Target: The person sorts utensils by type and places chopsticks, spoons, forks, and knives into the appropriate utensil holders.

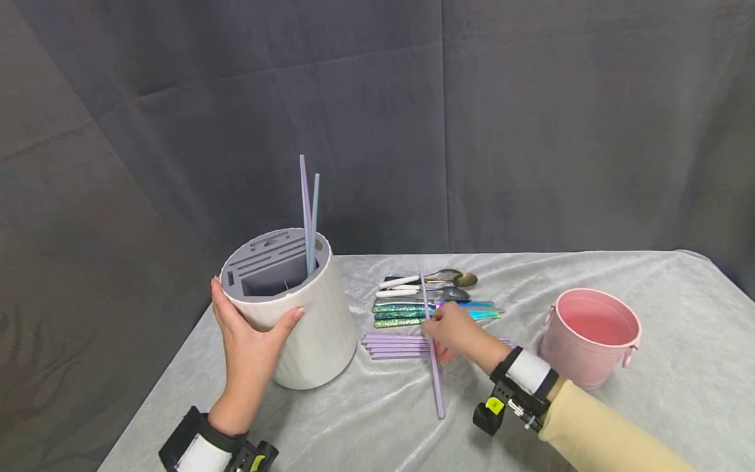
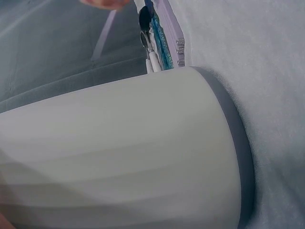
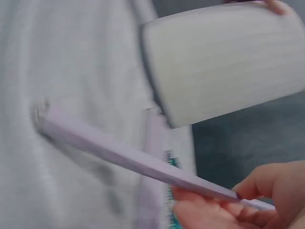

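My left hand [image 1: 250,337] grips the near side of a white ribbed cutlery holder [image 1: 318,328], thumb and fingers spread round it just under the grey slotted top. Chopsticks [image 1: 305,196], purple and pale blue, stand in one of its compartments. With my right hand [image 1: 457,333] I pinch a purple chopstick [image 3: 119,155] between thumb and fingers. It slants across the flat row of purple chopsticks [image 1: 392,346] in the head view. Behind that row lie knives with glittery green handles [image 1: 401,314] and spoons [image 1: 457,280], some with white handles.
A pink bucket [image 1: 572,367] with small side handles stands to the right, close to my right forearm. Grey cloth [image 1: 660,413] covers the table, and a dark curtain [image 1: 531,131] hangs behind its far edge.
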Action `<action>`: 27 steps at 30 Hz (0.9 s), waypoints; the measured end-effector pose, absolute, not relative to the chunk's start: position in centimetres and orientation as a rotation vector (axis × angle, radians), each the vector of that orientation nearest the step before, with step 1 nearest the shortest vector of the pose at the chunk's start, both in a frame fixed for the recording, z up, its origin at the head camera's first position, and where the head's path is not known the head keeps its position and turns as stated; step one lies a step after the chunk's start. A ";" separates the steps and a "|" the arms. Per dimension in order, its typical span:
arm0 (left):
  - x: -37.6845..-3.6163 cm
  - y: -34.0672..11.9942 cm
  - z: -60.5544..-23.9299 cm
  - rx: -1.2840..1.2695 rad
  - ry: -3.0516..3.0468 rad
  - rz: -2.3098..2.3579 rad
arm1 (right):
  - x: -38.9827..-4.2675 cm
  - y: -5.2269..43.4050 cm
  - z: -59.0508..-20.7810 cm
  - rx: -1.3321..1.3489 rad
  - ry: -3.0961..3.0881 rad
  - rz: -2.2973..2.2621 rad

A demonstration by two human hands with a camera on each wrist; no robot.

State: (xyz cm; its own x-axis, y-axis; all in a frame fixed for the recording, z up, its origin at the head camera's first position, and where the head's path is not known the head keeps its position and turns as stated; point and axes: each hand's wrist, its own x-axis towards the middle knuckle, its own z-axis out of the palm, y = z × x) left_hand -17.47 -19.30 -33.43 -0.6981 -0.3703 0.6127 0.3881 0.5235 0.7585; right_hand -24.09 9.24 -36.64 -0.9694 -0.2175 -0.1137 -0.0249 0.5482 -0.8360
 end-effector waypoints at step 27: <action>-17.6 -19.3 -33.4 -0.010 -2.004 -1.236 | -22.8 4.6 -24.5 -0.836 1.921 -2.673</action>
State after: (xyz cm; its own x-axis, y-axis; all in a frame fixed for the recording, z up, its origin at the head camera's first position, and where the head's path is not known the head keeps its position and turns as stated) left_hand -17.58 -19.33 -33.38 -0.7056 -0.3661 0.6067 0.3779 0.5299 0.7592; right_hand -22.82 4.62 -24.49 -0.8486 -0.0761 0.5235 -0.4719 -0.3384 -0.8141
